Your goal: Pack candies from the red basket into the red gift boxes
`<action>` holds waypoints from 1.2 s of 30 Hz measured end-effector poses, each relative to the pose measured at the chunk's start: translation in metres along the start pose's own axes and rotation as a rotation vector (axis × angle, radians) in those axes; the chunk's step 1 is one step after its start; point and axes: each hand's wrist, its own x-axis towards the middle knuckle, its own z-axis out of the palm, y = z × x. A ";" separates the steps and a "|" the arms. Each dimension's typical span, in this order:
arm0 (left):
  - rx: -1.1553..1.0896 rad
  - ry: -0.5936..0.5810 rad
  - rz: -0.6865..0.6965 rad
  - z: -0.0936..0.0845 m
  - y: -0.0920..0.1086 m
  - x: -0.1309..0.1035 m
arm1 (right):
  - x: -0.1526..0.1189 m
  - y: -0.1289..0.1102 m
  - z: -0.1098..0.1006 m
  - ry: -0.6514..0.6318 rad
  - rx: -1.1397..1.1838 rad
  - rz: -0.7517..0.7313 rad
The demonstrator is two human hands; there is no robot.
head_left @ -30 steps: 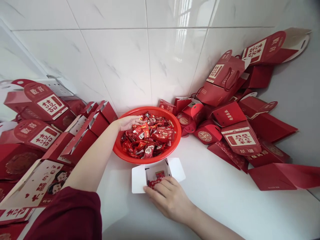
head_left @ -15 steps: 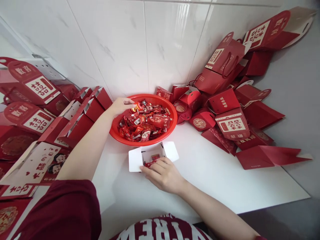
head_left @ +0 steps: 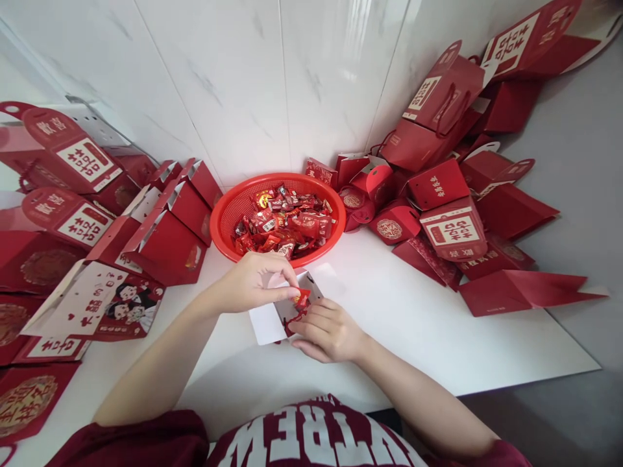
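Between finger and thumb of my left hand (head_left: 257,280) is a small red-wrapped candy (head_left: 302,299), held over the opening of a small gift box (head_left: 267,323). The box is white inside, with its flaps spread. My right hand (head_left: 333,332) is closed around the box's near right side, fingers curled over the edge. Part of the box's inside shows dark red items, but the hands cover much of it. Just behind the box stands a red plastic basket (head_left: 220,228) filled with red-wrapped candies (head_left: 287,224).
Red gift boxes (head_left: 163,250) stand at the left, with a couple-printed box (head_left: 131,301) near them. More red boxes (head_left: 452,237) are heaped at the right. A tiled wall (head_left: 243,84) bounds the white table (head_left: 438,344) at the back.
My left hand has moved from the basket toward me to the box, bringing a candy. The box has turned slightly under my right hand, which stays on it.
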 end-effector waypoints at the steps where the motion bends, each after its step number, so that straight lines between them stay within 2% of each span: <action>1: 0.046 0.019 -0.056 0.003 -0.002 -0.001 | 0.000 0.000 0.000 -0.012 0.009 0.004; 6: 0.129 0.114 -0.328 0.009 -0.002 -0.013 | 0.001 0.005 -0.011 -0.030 0.018 0.034; 8: 0.154 0.175 -0.397 0.006 -0.003 -0.026 | -0.002 0.014 -0.025 0.044 -0.005 0.115; 10: 0.219 0.213 -0.472 0.002 -0.010 -0.042 | -0.008 0.025 -0.041 0.162 -0.051 0.275; 12: 0.241 0.164 -0.554 -0.002 -0.024 -0.060 | -0.018 0.034 -0.057 0.253 -0.094 0.463; 15: 0.098 -0.042 -0.614 0.000 -0.049 -0.082 | -0.035 0.038 -0.071 0.261 -0.104 0.679; 17: -0.005 -0.094 -0.597 0.010 -0.060 -0.089 | -0.047 0.034 -0.069 0.224 -0.059 0.777; 19: -0.110 -0.043 -0.549 0.023 -0.065 -0.089 | -0.057 0.025 -0.061 0.165 0.030 0.838; 22: -0.353 0.024 -0.416 0.042 -0.064 -0.083 | -0.063 0.012 -0.046 -0.017 0.236 0.836; 25: -0.618 -0.029 -0.315 0.053 -0.061 -0.076 | -0.062 0.002 -0.038 -0.146 0.420 0.800; 27: -0.677 -0.067 -0.322 0.059 -0.059 -0.074 | -0.060 -0.001 -0.037 -0.133 0.494 0.786; 29: -0.636 -0.067 -0.334 0.066 -0.057 -0.072 | -0.060 -0.002 -0.037 -0.092 0.551 0.780; 33: -0.535 0.024 -0.269 0.076 -0.051 -0.072 | -0.061 -0.002 -0.039 -0.036 0.612 0.797; 36: -0.486 0.061 -0.172 0.080 -0.048 -0.071 | -0.057 0.000 -0.043 -0.029 0.608 0.695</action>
